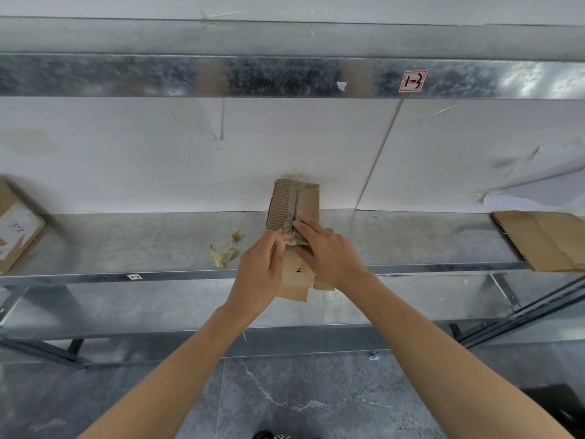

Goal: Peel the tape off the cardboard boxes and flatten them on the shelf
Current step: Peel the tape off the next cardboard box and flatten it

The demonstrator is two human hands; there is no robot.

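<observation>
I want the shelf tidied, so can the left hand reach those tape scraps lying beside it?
Probably yes, once freed: the tape scraps lie on the shelf just left of the left hand with nothing between, but that hand now grips the cardboard box.

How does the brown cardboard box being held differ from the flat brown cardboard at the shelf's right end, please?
The brown cardboard box, held by the left hand and right hand, shows a torn, ribbed layer; the flat brown cardboard lies untouched and smooth. The box looks narrower. Both are brown cardboard.
</observation>
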